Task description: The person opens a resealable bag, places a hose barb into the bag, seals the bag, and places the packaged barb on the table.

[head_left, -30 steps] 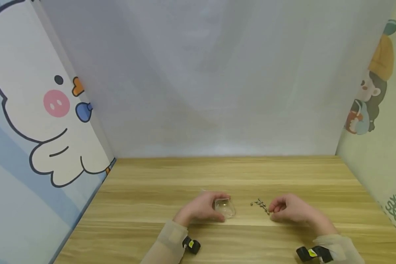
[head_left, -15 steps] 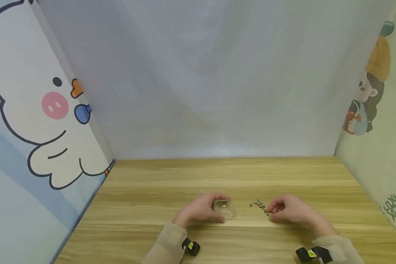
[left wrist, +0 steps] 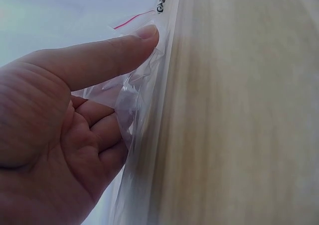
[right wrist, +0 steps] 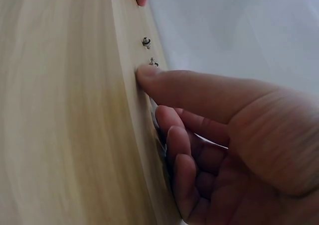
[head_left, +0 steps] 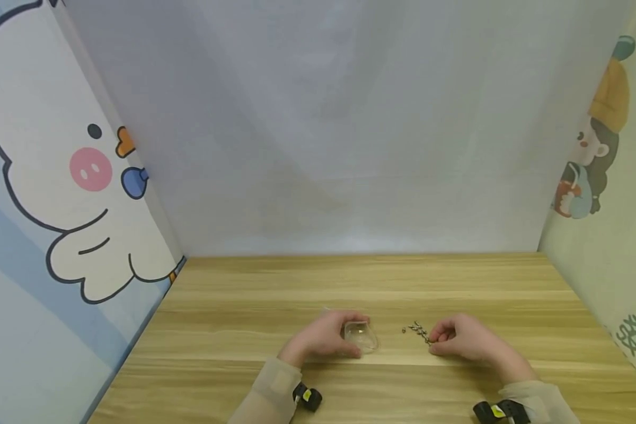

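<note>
In the head view my left hand (head_left: 333, 334) holds a clear plastic zip bag (head_left: 361, 335), its mouth spread toward the right. The left wrist view shows the thumb along the bag's edge and the bag (left wrist: 130, 93) bulging between thumb and bent fingers; a red strip (left wrist: 133, 19) marks its zip. Several small shiny metal pieces (head_left: 418, 329) lie in a loose line on the table, too small to name. Beside their near end my right hand (head_left: 466, 338) rests low, fingers bent, thumb tip down at the pieces. Seen at the right wrist, a metal piece (right wrist: 146, 42) lies beyond that thumb.
One single metal piece (head_left: 403, 330) sits apart, between the bag and the others. The wood-grain table (head_left: 297, 277) ends at a pale back curtain (head_left: 350, 147). Printed panels stand on both sides. Each wrist wears a small black camera.
My right hand has shifted slightly left, its thumb now closer over the near end of the metal pieces. The left hand and bag stay put.
</note>
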Tool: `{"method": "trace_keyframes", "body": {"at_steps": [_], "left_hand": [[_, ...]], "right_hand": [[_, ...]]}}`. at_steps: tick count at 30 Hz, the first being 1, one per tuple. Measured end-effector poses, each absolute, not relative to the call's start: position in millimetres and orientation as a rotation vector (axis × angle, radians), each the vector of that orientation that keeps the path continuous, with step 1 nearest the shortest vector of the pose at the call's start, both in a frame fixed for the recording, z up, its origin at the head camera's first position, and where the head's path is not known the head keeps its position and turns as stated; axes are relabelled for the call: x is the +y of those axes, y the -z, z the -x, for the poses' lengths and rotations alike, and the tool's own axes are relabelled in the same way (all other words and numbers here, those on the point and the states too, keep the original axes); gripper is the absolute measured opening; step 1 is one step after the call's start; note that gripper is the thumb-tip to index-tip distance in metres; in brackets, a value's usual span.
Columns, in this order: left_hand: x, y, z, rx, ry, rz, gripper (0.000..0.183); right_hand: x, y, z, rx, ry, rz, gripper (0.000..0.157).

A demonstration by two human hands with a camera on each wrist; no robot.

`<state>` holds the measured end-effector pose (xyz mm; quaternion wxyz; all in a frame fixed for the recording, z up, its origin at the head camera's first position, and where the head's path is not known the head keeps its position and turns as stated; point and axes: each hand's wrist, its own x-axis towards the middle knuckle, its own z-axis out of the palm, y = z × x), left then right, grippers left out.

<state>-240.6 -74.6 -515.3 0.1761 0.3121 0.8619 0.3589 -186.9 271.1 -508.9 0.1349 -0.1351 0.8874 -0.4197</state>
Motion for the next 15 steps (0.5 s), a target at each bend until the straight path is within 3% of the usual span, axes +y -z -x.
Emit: {"method": "trace_keyframes", "body": {"at_steps": [15], "left_hand": [[-75.8,517.3,242.3,2.450,-1.023,-0.893,0.072]], "right_hand": [[267.9,506.1,185.6,2.595,1.205,0.380,0.015]]}}
